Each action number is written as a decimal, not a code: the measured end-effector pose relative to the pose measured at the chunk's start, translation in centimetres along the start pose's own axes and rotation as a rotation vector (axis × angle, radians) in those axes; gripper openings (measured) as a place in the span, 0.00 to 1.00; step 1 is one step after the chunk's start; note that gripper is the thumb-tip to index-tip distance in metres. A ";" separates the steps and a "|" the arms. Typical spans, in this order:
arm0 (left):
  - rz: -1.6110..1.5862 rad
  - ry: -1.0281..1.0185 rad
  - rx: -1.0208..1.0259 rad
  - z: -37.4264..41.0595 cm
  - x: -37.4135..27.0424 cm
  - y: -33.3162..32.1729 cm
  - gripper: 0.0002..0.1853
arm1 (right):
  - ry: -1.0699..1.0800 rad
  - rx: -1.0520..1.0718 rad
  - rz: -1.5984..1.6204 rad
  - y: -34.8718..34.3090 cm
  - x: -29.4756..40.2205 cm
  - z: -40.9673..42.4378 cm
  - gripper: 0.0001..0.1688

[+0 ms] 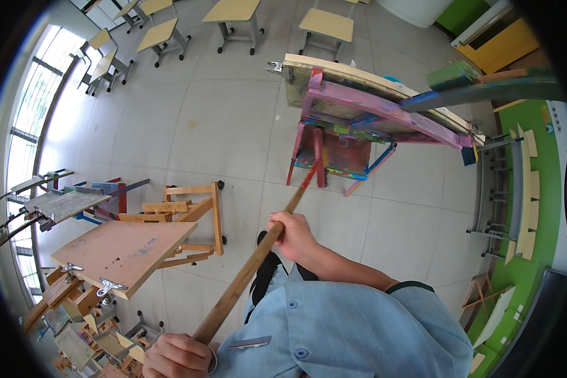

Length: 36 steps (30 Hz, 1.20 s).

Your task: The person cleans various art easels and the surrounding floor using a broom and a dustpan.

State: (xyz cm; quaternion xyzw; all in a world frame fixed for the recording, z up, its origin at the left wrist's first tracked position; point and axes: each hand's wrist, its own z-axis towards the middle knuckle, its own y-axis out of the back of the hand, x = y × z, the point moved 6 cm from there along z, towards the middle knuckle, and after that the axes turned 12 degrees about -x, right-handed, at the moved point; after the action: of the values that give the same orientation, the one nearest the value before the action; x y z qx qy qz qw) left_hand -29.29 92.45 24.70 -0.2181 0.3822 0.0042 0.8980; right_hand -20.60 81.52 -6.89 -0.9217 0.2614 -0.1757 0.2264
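Observation:
My right hand (293, 236) is closed around the middle of a long wooden broom handle (245, 279). Lower left, my left hand (177, 356) grips the handle's near end. The handle slants away from me, with red paint near its far end, to a narrow red broom head (319, 158) with dark bristles. That head lies in front of a paint-stained panel (349, 153) low on a pink and blue painted easel (373, 101); whether they touch I cannot tell. A large drawing board (335, 71) with metal clips rests on this easel.
At left stands a wooden easel (215, 212) on casters with a clipped drawing board (127, 255); more easels crowd behind it. Desks (231, 12) and chairs line the far side. Folded desks (517, 189) stand along the green wall at right. Grey floor tiles (212, 127) show between.

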 end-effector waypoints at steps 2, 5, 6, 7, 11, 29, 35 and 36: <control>-0.142 0.052 0.078 0.4 1.1 -1.2 0.20 | -0.001 0.036 0.037 1.5 0.7 -0.5 0.09; -0.118 0.199 0.143 -0.3 2.7 0.7 0.24 | -0.006 -0.040 0.077 4.4 1.2 0.6 0.07; -0.102 0.226 0.033 -0.6 4.1 1.9 0.23 | 0.035 -0.107 0.090 5.3 1.6 1.5 0.07; -0.082 0.247 -0.075 -0.7 5.4 2.7 0.23 | 0.040 -0.125 0.084 5.5 1.6 2.5 0.07; 0.086 0.204 -0.107 -0.4 6.5 1.7 0.22 | -0.043 -0.115 0.035 4.5 0.0 6.4 0.09; 0.203 0.021 -0.150 2.1 -5.3 2.8 0.21 | 0.760 -0.025 0.192 13.1 29.5 2.7 0.18; 0.317 0.007 -0.281 -0.3 -5.3 4.1 0.19 | 0.683 0.016 0.387 14.6 33.4 3.0 0.26; 0.321 0.014 -0.306 -0.7 -5.0 4.2 0.18 | 0.714 0.019 0.407 14.8 34.0 3.5 0.25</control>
State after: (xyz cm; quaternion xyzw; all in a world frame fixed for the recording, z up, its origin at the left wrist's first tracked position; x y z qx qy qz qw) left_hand -34.02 96.74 26.06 -0.2881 0.4131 0.2035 0.8396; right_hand 2.19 52.31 -10.37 -0.7302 0.4988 -0.4387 0.1599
